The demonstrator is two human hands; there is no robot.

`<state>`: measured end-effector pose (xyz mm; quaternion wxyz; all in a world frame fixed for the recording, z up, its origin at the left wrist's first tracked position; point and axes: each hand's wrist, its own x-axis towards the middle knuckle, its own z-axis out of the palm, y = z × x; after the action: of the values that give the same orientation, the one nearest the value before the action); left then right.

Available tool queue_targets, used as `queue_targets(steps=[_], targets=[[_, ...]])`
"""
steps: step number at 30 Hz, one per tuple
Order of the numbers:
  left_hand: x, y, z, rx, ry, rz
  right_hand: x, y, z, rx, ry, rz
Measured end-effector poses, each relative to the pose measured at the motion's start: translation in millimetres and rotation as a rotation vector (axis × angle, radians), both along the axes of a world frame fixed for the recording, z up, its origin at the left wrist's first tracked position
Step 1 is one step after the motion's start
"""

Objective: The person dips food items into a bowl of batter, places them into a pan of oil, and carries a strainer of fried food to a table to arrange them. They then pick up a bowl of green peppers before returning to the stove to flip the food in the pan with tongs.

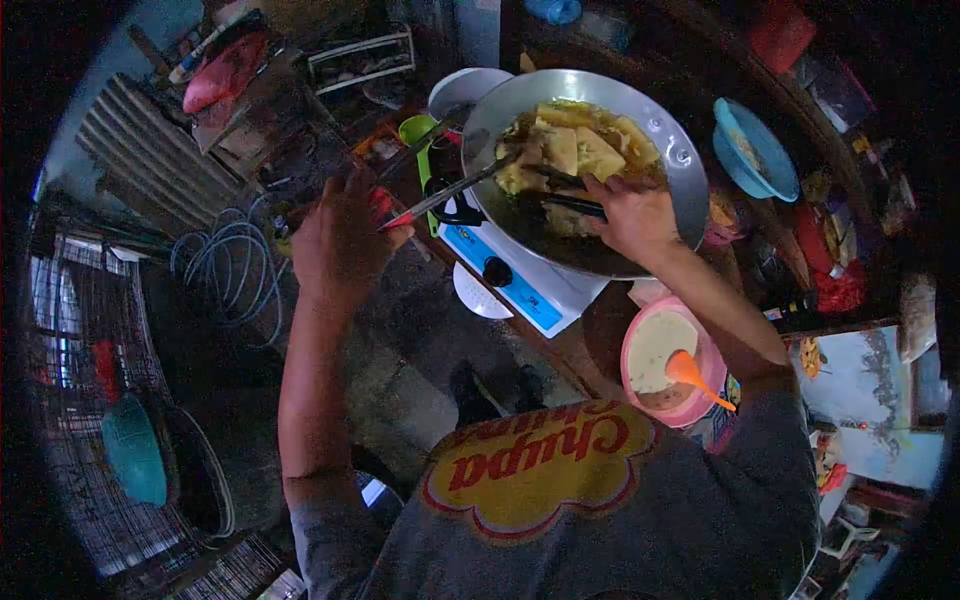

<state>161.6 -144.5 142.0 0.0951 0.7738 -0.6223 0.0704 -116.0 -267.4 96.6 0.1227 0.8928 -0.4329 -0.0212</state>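
Observation:
A wide metal wok (690, 200) holds oil with several pale yellow pieces of food (585, 150) frying in it. My left hand (345, 240) is closed around the red-ended grip of a long metal-shafted utensil (455, 188). Its shaft slants into the wok, and the far end among the food is hard to make out. Over the wok's near right side, my right hand (640, 222) is closed on a black two-pronged utensil (578, 207), tongs or chopsticks. Its prongs reach toward the food. Beneath the wok stands a white and blue gas stove (520, 285) with a black knob.
A pink tub (627, 365) of pale batter with an orange ladle (690, 370) stands below my right forearm. A blue basin (755, 150) lies to the wok's right. Green-handled utensils (420, 165) and a metal pot (470, 82) sit left. A coiled hose (235, 265) hangs farther left.

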Motion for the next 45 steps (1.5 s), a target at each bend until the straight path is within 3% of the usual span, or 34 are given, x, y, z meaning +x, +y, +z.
queue_targets(steps=[4, 15, 17, 19, 22, 25, 29, 32, 34, 36, 37, 40, 42, 45], targets=[[9, -3, 2, -0.025, 0.069, 0.037, 1, -7, 16, -0.02, -0.077, 0.041], [33, 0, 23, -0.175, 0.176, 0.033, 5, -22, 68, 0.149, -0.27, -0.258], [43, -2, 23, -0.317, 0.111, -0.056, 4, -13, 71, 0.135, -0.318, -0.219], [47, -4, 26, -0.301, 0.122, -0.032, 1, 0, 69, 0.121, -0.367, -0.18], [46, -6, 33, -0.243, 0.175, 0.016, 2, 21, 60, 0.138, -0.332, -0.149], [49, -11, 23, -0.205, 0.21, -0.007, 10, 37, 56, 0.211, -0.118, -0.182], [44, -13, 24, -0.193, 0.228, -0.07, -7, 29, 56, 0.14, -0.283, -0.069], [45, -17, 15, -0.131, 0.266, -0.082, -22, 13, 62, -0.081, -0.05, -0.197], [39, -15, 16, -0.115, 0.288, -0.091, -26, 6, 58, -0.058, -0.024, -0.275], [40, -17, 4, -0.109, 0.244, -0.103, -37, -7, 37, -0.12, 0.088, -0.102], [38, -16, 3, -0.095, 0.257, -0.112, -34, -12, 28, -0.02, 0.2, -0.224], [31, -18, 2, -0.022, 0.238, -0.115, -15, -15, 16, 0.054, 0.142, -0.283], [29, -21, -3, -0.004, 0.236, -0.105, -16, -24, 3, -0.029, 0.245, -0.21], [23, -18, -1, 0.026, 0.222, -0.076, -16, -30, -1, -0.126, 0.114, -0.064]])
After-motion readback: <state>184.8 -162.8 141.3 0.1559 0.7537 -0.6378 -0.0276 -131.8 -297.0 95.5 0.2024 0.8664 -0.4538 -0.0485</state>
